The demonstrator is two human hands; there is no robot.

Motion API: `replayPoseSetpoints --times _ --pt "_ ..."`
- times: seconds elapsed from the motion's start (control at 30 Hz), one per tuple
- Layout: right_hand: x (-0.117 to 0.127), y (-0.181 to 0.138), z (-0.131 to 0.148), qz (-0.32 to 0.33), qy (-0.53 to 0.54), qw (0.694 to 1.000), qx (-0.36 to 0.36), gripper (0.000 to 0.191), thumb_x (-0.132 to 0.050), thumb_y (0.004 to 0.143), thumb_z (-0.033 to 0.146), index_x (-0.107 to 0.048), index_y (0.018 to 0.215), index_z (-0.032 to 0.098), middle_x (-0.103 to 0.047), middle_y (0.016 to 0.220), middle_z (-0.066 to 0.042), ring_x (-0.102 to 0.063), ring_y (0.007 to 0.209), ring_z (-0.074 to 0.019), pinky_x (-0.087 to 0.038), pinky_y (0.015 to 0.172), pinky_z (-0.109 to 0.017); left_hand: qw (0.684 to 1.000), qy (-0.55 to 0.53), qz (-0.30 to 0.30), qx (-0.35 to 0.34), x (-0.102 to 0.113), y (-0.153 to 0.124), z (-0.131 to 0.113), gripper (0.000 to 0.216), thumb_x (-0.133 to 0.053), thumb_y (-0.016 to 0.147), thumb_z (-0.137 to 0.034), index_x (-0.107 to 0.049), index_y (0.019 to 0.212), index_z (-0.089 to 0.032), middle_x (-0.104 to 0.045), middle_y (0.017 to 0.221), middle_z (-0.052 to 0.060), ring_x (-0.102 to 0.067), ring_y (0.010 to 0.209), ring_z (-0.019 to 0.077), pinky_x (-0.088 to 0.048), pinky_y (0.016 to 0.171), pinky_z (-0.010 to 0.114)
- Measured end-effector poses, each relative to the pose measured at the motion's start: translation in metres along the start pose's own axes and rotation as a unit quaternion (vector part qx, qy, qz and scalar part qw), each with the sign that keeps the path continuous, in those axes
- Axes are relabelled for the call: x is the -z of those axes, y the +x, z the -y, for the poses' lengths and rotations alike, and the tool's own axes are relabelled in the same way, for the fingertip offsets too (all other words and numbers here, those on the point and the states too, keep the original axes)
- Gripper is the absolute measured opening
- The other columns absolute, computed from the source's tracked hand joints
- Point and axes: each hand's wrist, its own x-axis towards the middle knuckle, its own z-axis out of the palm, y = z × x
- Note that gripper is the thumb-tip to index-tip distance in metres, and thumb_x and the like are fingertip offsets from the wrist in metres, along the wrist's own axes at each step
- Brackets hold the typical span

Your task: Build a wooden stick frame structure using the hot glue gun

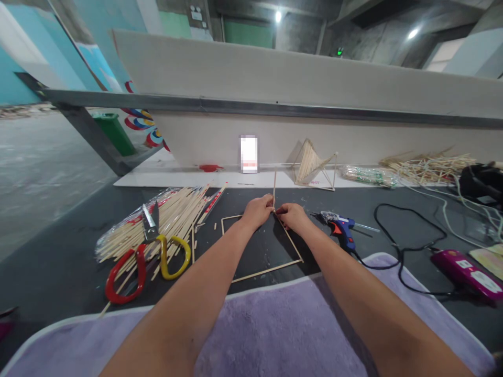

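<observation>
In the middle of the dark table lies a square frame of thin wooden sticks (267, 272). At its far right corner my left hand (258, 209) pinches an upright wooden stick (275, 183) near its foot. My right hand (293, 217) is closed at the same corner, its fingertips on the frame's stick close to the joint. Just right of that hand rests a blue glue gun (343, 228), its nozzle pointing left. The exact contact between fingertips and joint is too small to make out.
Scissors (149, 235) with red and yellow handles lie on a bag of sticks (176, 209) at left. A finished-looking stick model (310, 165) stands behind. A purple towel (267, 330) covers the front edge. At right are a cable (401, 256) and a magenta power strip (467, 272).
</observation>
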Motion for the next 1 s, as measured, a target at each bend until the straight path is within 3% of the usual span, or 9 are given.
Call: replayPoseSetpoints --times 1.0 --pt "0.0002 0.0003 -0.0003 -0.002 -0.006 1.0 -0.003 0.014 -0.06 0.071 0.02 -0.067 0.084 0.017 -0.061 0.055 0.002 -0.054 0.042 -0.0082 -0.045 0.038 -0.015 1.0 -0.012 0.001 0.011 0.0 -0.0003 -0.0008 0.011 -0.056 0.075 -0.024 -0.055 0.086 -0.023 -0.063 0.082 0.0 -0.057 0.079 0.0159 -0.038 0.068 0.024"
